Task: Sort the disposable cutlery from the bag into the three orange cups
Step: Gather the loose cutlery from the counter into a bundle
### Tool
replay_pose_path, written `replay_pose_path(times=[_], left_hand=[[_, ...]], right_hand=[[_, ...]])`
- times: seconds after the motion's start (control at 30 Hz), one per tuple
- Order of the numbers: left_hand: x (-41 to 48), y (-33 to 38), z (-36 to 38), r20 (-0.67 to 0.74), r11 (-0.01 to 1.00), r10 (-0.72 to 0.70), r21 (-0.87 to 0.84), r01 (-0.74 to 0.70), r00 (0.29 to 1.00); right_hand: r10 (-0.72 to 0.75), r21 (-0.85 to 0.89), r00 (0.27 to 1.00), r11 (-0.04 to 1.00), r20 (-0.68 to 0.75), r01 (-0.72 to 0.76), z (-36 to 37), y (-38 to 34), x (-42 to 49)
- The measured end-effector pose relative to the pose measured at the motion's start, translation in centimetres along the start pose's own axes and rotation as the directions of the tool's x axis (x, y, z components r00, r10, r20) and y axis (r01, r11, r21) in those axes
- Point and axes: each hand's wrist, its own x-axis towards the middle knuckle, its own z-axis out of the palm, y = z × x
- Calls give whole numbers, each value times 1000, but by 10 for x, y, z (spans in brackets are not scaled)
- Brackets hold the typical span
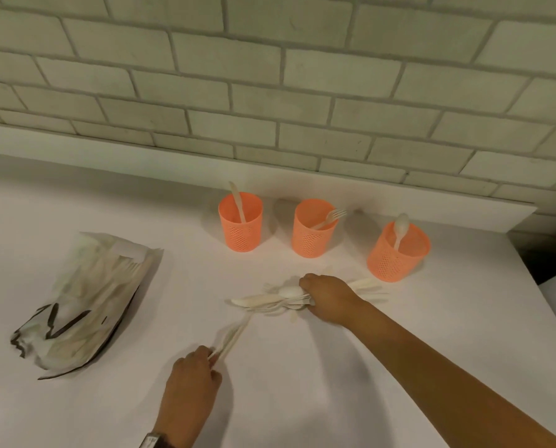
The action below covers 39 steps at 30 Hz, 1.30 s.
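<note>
1. Midway between the counter's front and back edges lay a loose heap of cutlery, pale disposable pieces crossing one another, probably tipped out so each kind could be picked off.
2. The right hand lay on the heap's right end, fingers curled down around several handles, seemingly pinning the bundle so it would not slide.
3. Nearer the front edge, the left hand pinched the ends of a few slim pieces between thumb and fingertips. Their far ends reached into the heap, which suggested drawing them free. Their kind could not be told.
4. Along the back edge stood three orange cups. The left cup held a knife, the middle cup a fork, and the right cup a spoon, each likely a marker for its kind.
5. Toward the left edge the bag lay flat, its mouth turned to the cups, with more cutlery showing inside, so the sorting looked barely begun.
6. A brick wall rose behind the counter.
</note>
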Motion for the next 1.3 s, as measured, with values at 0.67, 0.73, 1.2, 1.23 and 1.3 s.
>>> replay_pose_path(times=[0.67, 0.73, 1.2, 1.23, 1.3], left_hand=[[-4, 20, -9, 86, 849, -12, -526, 56, 996], [-4, 24, -8, 74, 853, 10, -522, 30, 997], [-7, 30, -8, 141, 816, 42, -576, 47, 989], [-7, 29, -8, 141, 810, 40, -584, 51, 989], [-7, 28, -8, 143, 798, 27, -599, 64, 989]], right_hand=[[231, 200, 973, 952, 21, -230, -43, 39, -59], [269, 135, 963, 954, 5, -267, -37, 46, -72], [415, -237, 910, 883, -10, -406, 27, 30, -67], [421, -234, 907, 881, -17, -412, 29, 29, -65], [416, -241, 909, 880, -27, -410, 28, 26, -68]])
